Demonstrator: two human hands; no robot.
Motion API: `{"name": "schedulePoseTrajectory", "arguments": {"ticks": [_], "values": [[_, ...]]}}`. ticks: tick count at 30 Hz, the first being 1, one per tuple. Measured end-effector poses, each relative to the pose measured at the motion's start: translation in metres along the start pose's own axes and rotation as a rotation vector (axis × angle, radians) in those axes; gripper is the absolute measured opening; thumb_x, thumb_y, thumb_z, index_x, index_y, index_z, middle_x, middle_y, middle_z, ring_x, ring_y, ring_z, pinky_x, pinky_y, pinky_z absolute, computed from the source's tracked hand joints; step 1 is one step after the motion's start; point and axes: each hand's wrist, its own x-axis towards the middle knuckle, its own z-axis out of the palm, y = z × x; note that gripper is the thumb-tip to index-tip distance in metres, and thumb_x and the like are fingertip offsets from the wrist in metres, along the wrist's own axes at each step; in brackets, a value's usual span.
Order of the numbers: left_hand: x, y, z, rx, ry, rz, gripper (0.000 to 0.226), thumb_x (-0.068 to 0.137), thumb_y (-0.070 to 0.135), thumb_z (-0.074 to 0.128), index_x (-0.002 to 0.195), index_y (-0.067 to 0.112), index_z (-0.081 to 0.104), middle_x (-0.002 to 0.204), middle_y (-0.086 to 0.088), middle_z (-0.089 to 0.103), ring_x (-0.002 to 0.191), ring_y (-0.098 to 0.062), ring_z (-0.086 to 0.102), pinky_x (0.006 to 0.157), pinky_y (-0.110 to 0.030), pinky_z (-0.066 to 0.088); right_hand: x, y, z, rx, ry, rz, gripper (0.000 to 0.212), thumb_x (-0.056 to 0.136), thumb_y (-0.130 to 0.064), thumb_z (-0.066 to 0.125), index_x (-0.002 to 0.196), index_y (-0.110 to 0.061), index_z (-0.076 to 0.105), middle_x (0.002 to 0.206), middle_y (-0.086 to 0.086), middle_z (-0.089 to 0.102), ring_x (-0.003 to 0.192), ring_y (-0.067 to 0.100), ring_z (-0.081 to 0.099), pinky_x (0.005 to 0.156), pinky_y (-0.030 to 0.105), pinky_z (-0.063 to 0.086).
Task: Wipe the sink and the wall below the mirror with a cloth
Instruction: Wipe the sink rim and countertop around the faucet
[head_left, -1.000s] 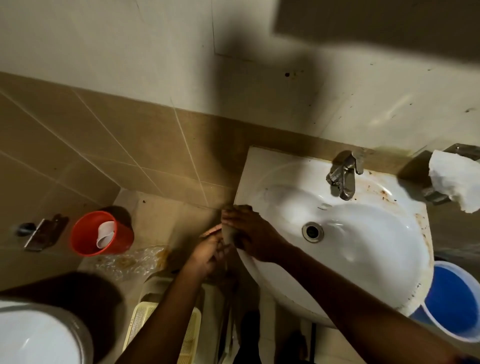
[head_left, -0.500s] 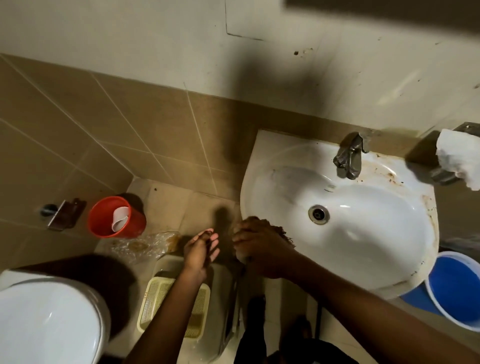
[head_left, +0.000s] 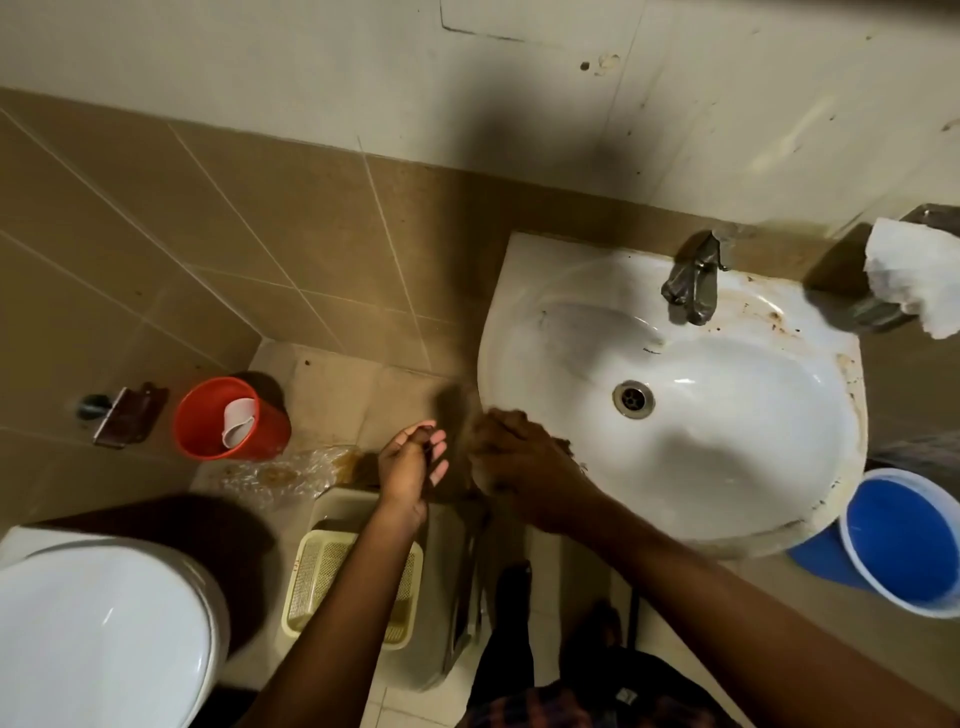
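Note:
The white sink (head_left: 727, 447) hangs on the wall at the right, with a metal tap (head_left: 691, 280) at its back and brown stains along the rim. My right hand (head_left: 519, 462) presses a dark brownish cloth (head_left: 480, 467) against the sink's left front rim; the hand hides most of the cloth. My left hand (head_left: 410, 467) hovers just left of it over the floor, fingers loosely apart and holding nothing. The wall (head_left: 675, 130) above the sink is off-white with marks, tan tiles below it.
A white toilet (head_left: 98, 629) sits at the lower left. A red bucket (head_left: 228, 418) with a white cup stands on the floor, crumpled plastic beside it. A cream basket (head_left: 353, 587) lies under my left arm. A blue bucket (head_left: 904, 540) stands right of the sink, white paper (head_left: 919, 275) above.
My left hand has let go and drawn away from the sink edge. My right hand with the cloth has slid down along the left rim toward the front.

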Motion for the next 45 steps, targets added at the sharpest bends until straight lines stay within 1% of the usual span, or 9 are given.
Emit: {"name": "schedulePoseTrajectory", "arguments": {"ticks": [3, 6, 10, 20, 25, 29, 33, 36, 45], "values": [[-0.002, 0.004, 0.006, -0.011, -0.009, 0.022, 0.015, 0.096, 0.016, 0.057, 0.105, 0.018, 0.069, 0.087, -0.001, 0.071, 0.083, -0.012, 0.066, 0.071, -0.027, 0.052, -0.045, 0.002, 0.013, -0.106, -0.068, -0.046, 0.031, 0.091, -0.018, 0.044, 0.114, -0.023, 0.064, 0.155, -0.002, 0.038, 0.15, 0.026, 0.022, 0.12, 0.042, 0.026], [-0.004, 0.01, 0.01, -0.019, -0.024, 0.057, 0.013, 0.095, 0.013, 0.056, 0.099, 0.019, 0.068, 0.08, -0.001, 0.067, 0.074, -0.011, 0.063, 0.065, -0.026, 0.048, -0.002, 0.014, 0.016, -0.196, -0.074, -0.09, 0.026, 0.093, -0.021, 0.051, 0.115, -0.016, 0.065, 0.146, 0.008, 0.048, 0.146, 0.03, 0.033, 0.117, 0.052, 0.03], [-0.006, 0.018, 0.01, -0.053, -0.006, 0.139, 0.015, 0.095, 0.005, 0.054, 0.098, 0.012, 0.067, 0.073, -0.006, 0.063, 0.063, -0.013, 0.058, 0.043, -0.022, 0.038, 0.08, 0.015, 0.0, -0.178, 0.0, 0.185, 0.043, 0.088, -0.01, 0.065, 0.13, -0.001, 0.061, 0.147, 0.021, 0.048, 0.141, 0.041, 0.036, 0.119, 0.053, 0.025], [-0.027, 0.004, 0.027, 0.263, 0.019, 0.434, 0.018, 0.095, 0.009, 0.057, 0.105, 0.006, 0.072, 0.096, -0.007, 0.07, 0.09, -0.016, 0.064, 0.088, -0.041, 0.054, -0.128, 0.008, 0.011, -0.446, -0.07, -0.116, 0.037, 0.094, -0.006, 0.052, 0.127, -0.018, 0.065, 0.157, -0.004, 0.038, 0.148, 0.029, 0.03, 0.113, 0.049, 0.034], [-0.046, -0.01, 0.035, 0.397, -0.003, 0.607, 0.016, 0.095, 0.01, 0.059, 0.104, 0.011, 0.072, 0.09, 0.007, 0.071, 0.083, -0.002, 0.064, 0.082, -0.034, 0.054, -0.113, 0.016, -0.005, -0.373, -0.126, -0.218, 0.039, 0.086, 0.0, 0.059, 0.117, -0.021, 0.068, 0.156, -0.002, 0.041, 0.146, 0.032, 0.033, 0.107, 0.051, 0.043], [-0.06, -0.023, 0.04, 0.501, -0.02, 0.84, 0.015, 0.093, 0.017, 0.061, 0.104, 0.017, 0.071, 0.1, 0.005, 0.067, 0.092, 0.004, 0.06, 0.082, -0.031, 0.054, -0.059, -0.005, 0.011, -0.296, -0.036, -0.095, 0.03, 0.102, -0.018, 0.045, 0.128, -0.013, 0.061, 0.148, 0.004, 0.049, 0.143, 0.033, 0.035, 0.109, 0.051, 0.041], [-0.068, -0.038, 0.048, 0.72, -0.06, 1.054, 0.019, 0.093, 0.024, 0.06, 0.105, 0.015, 0.071, 0.108, 0.0, 0.065, 0.107, -0.021, 0.058, 0.087, -0.033, 0.05, -0.105, -0.001, 0.014, -0.272, 0.102, -0.046, 0.036, 0.107, -0.015, 0.035, 0.132, -0.016, 0.06, 0.153, 0.002, 0.046, 0.144, 0.028, 0.036, 0.104, 0.048, 0.041], [-0.082, -0.053, 0.059, 0.922, -0.163, 1.182, 0.026, 0.094, 0.029, 0.06, 0.11, 0.011, 0.07, 0.114, -0.002, 0.066, 0.114, -0.022, 0.054, 0.092, -0.024, 0.042, -0.186, 0.025, -0.007, -0.348, 0.162, -0.022, 0.048, 0.097, -0.004, 0.05, 0.141, -0.023, 0.053, 0.158, 0.001, 0.037, 0.146, 0.027, 0.034, 0.114, 0.046, 0.034], [-0.114, -0.105, 0.07, 1.252, -0.429, 1.29, 0.05, 0.098, 0.038, 0.055, 0.144, 0.019, 0.05, 0.154, 0.0, 0.043, 0.151, -0.011, 0.02, 0.122, -0.046, 0.022, -0.279, 0.073, -0.025, -0.384, 0.25, 0.448, 0.062, 0.089, -0.023, 0.061, 0.149, -0.024, 0.043, 0.158, -0.001, 0.038, 0.146, 0.024, 0.032, 0.117, 0.052, 0.023]]}}
